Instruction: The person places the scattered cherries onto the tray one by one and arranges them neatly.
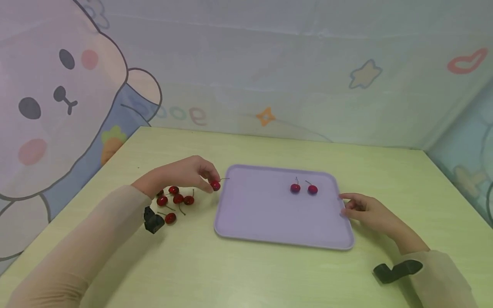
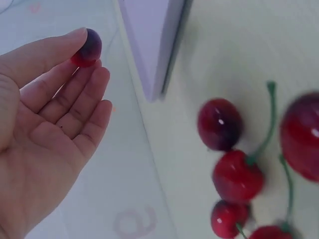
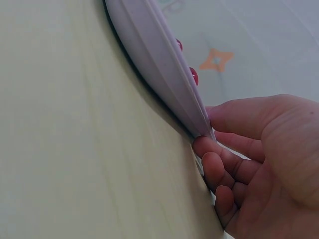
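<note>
1 cherry (image 1: 215, 185) is pinched by the left hand (image 1: 188, 172), just beside the purple tray (image 1: 262, 209), whose opposite edge is pinched by the right hand (image 1: 370, 211), presumably for steadiness. 2 tray cherries (image 1: 295, 188) are borne between both grips.

The left arm (image 1: 81, 248) reaches over the worktop (image 1: 250, 273), near its left edge, and the left hand (image 1: 188, 173) pinches. The right hand (image 1: 366, 209), nearer the right edge, pinches too, fingers (image 3: 214, 167) bent.

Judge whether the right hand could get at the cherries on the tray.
Probably yes: the right hand grips the tray by its right edge, near both cherries, with nothing between, but would likely let go first.
</note>
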Available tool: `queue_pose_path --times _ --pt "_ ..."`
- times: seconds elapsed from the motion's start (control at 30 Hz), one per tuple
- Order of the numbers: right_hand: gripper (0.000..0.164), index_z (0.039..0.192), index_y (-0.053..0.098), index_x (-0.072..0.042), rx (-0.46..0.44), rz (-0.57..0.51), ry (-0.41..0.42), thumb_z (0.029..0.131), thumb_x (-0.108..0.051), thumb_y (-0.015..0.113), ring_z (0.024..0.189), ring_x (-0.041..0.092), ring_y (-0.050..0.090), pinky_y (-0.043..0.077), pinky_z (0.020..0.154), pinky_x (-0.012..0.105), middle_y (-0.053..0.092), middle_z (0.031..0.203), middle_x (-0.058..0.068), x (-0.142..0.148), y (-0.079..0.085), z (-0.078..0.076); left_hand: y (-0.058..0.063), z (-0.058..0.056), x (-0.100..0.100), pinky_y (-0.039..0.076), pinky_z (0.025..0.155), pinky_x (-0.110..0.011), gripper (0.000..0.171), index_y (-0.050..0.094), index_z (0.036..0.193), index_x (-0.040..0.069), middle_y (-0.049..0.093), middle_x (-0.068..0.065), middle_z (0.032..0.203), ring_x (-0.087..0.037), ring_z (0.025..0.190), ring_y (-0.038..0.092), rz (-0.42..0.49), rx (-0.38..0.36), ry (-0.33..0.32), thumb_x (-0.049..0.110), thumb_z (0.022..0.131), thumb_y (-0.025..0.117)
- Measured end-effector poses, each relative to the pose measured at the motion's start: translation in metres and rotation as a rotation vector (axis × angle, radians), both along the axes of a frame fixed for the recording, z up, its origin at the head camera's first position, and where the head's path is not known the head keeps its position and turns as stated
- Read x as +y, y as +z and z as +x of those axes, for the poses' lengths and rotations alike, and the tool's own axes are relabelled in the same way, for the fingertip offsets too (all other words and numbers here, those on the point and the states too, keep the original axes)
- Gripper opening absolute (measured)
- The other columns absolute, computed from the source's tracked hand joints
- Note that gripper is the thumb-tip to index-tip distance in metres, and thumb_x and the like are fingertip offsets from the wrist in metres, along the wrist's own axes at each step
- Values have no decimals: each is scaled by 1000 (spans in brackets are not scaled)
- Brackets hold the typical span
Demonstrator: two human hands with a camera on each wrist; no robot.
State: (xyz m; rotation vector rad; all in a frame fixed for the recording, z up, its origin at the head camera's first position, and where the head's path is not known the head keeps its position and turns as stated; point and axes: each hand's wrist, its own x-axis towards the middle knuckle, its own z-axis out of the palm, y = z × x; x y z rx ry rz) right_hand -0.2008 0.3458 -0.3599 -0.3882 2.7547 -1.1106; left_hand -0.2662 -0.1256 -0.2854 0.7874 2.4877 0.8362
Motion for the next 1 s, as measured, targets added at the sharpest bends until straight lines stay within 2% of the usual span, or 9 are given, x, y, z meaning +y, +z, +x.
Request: queue_pose_path --times 0.53,0.8,1.0 --pt "52 135 48 7 -6 -4 -22 92 -17 65 76 9 48 41 62 22 59 93 7 1 -1 1 14 -11 58 51 87 -34 24 70 107 8 71 -1 99 -18 98 64 92 41 -36 11 83 73" --pt "52 135 48 6 -2 10 -23 92 -16 65 75 10 48 41 62 22 59 93 7 1 0 0 12 -17 82 50 85 -31 22 71 104 8 72 0 95 -15 92 65 131 69 -42 11 83 73" --pt "52 135 48 7 8 2 -9 92 -16 65 75 9 48 41 61 22 60 93 5 0 -1 0 7 -21 103 50 86 -30 23 70 105 6 72 -3 97 -15 93 65 135 59 -47 11 83 73"
